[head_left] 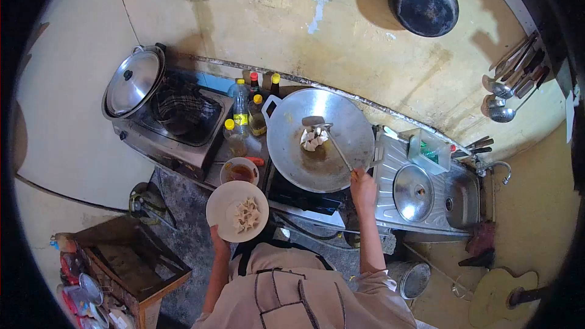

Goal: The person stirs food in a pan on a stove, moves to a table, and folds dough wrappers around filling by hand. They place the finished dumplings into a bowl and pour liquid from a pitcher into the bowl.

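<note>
My left hand (219, 245) grips the edge of a pale bowl (222, 198) holding several whitish pieces (246, 214). My right hand (361, 180) is closed round the handle of a metal spatula (340, 151). The spatula's head lies in a large wok (292, 164) on the stove, beside a small heap of whitish pieces (313, 139) at its middle. Behind the pale bowl stands a smaller bowl (225, 178) with reddish-brown sauce.
Several bottles (241, 108) stand left of the wok. Further left is a stove (164, 152) with a lidded pot (133, 83). At right, a round lid (413, 192) lies beside the sink (462, 200). Pans (423, 2) and ladles (501, 114) hang on the wall.
</note>
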